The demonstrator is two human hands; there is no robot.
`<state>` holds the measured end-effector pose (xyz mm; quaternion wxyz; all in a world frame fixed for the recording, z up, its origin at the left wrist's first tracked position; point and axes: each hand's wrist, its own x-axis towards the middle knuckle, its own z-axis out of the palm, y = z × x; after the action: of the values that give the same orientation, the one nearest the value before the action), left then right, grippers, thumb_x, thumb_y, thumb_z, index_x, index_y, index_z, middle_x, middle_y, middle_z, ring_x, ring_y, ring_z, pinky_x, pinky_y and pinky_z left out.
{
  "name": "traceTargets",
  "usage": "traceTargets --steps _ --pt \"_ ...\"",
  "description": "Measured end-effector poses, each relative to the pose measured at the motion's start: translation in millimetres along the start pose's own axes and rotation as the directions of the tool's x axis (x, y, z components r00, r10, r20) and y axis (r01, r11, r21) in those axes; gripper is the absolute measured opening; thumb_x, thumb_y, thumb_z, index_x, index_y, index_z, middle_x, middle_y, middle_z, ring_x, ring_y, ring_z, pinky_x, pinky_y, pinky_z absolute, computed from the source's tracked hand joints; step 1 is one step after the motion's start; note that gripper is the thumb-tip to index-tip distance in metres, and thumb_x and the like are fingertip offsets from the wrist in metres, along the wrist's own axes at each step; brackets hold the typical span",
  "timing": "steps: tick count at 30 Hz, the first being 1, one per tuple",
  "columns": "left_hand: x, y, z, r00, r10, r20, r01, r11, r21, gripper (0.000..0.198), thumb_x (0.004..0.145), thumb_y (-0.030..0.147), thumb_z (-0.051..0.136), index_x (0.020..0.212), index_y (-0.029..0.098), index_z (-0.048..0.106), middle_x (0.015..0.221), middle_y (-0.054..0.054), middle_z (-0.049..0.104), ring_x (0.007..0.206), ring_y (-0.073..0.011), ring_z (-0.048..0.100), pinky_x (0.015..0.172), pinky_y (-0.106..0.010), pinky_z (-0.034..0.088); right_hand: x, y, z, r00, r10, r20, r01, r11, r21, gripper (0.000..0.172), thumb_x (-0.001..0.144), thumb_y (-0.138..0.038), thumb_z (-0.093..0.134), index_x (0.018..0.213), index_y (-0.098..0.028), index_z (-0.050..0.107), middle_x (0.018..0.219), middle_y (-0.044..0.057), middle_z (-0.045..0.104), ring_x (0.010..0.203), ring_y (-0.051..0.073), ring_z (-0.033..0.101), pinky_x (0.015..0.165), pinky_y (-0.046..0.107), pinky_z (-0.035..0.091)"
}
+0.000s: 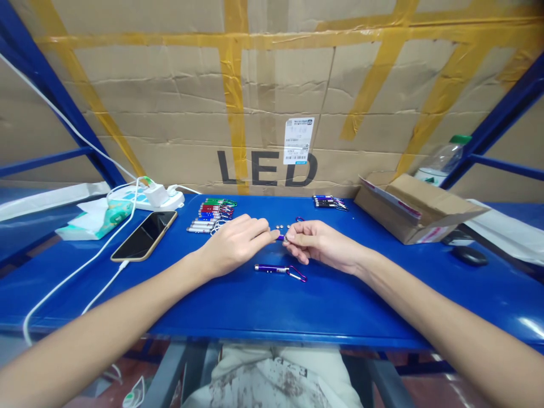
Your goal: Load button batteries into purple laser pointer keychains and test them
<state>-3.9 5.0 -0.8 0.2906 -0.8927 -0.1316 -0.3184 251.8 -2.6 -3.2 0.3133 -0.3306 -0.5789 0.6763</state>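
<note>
My left hand [238,241] and my right hand [317,243] meet over the middle of the blue table [263,311]. Both pinch a small purple keychain flashlight [281,237] between their fingertips; most of it is hidden by the fingers. Just behind the fingertips lie a few small silver button cells [281,227]. A second purple keychain flashlight [278,270] with a carabiner lies on the table in front of my hands. A row of coloured keychain flashlights [212,215] lies to the left behind my left hand.
A phone [144,236] on a white cable lies at the left, beside a power strip [157,196] and a tissue pack [96,221]. More flashlights [329,202] lie at the back. An open cardboard box [416,209], a bottle [442,158] and a dark mouse [470,256] stand at the right.
</note>
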Motion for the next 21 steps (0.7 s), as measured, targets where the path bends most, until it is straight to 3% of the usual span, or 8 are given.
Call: traceTargets --steps 10,15,17,19,21 --pt "5 1 -8.4 0.993 0.11 0.031 -0.111 0.992 0.064 0.017 0.111 0.012 0.05 0.12 0.014 0.065 0.089 -0.006 0.073 0.077 -0.0176 0.067 0.07 -0.032 0.05 -1 -2 -1 0.993 0.115 0.001 -0.114 0.99 0.081 0.033 0.083 -0.04 0.09 0.078 -0.013 0.071 0.066 0.001 0.063 0.057 0.01 0.053 0.052 0.023 0.042" --pt "3 1 -3.6 0.997 0.075 0.012 -0.075 0.997 0.027 0.017 0.111 0.013 0.051 0.122 0.013 0.064 0.089 -0.006 0.072 0.076 -0.0182 0.064 0.07 -0.033 0.049 -2 -3 1 0.992 0.128 0.005 -0.128 0.988 0.082 0.036 0.081 -0.043 0.091 0.08 -0.013 0.072 0.065 0.0 0.06 0.057 0.01 0.05 0.052 0.024 0.039" --pt "1 1 0.0 0.999 -0.008 0.031 0.008 1.0 -0.026 0.018 0.112 0.018 0.05 0.122 0.015 0.065 0.09 -0.006 0.071 0.077 -0.0184 0.064 0.071 -0.033 0.049 0 -2 0 0.995 0.104 0.006 -0.104 0.995 0.008 0.041 0.085 -0.052 0.086 0.082 -0.014 0.071 0.065 -0.001 0.058 0.057 0.011 0.048 0.053 0.025 0.037" --pt "-1 1 3.2 0.987 -0.142 0.073 0.15 0.98 -0.127 0.02 0.113 0.026 0.052 0.123 0.016 0.066 0.095 -0.007 0.07 0.081 -0.0192 0.065 0.074 -0.033 0.051 2 -3 -5 0.998 0.011 -0.057 -0.022 0.982 -0.189 0.047 0.097 -0.061 0.07 0.084 -0.016 0.069 0.065 -0.001 0.058 0.056 0.012 0.047 0.054 0.027 0.035" --pt "-3 0 5.2 0.953 -0.273 0.134 0.298 0.923 -0.244 0.022 0.113 0.031 0.053 0.124 0.017 0.067 0.102 -0.008 0.07 0.088 -0.0198 0.066 0.081 -0.034 0.053 3 -5 -14 0.96 -0.2 -0.197 0.07 0.85 -0.522 0.045 0.107 -0.055 0.053 0.084 -0.019 0.065 0.068 0.001 0.06 0.058 0.014 0.049 0.058 0.029 0.036"
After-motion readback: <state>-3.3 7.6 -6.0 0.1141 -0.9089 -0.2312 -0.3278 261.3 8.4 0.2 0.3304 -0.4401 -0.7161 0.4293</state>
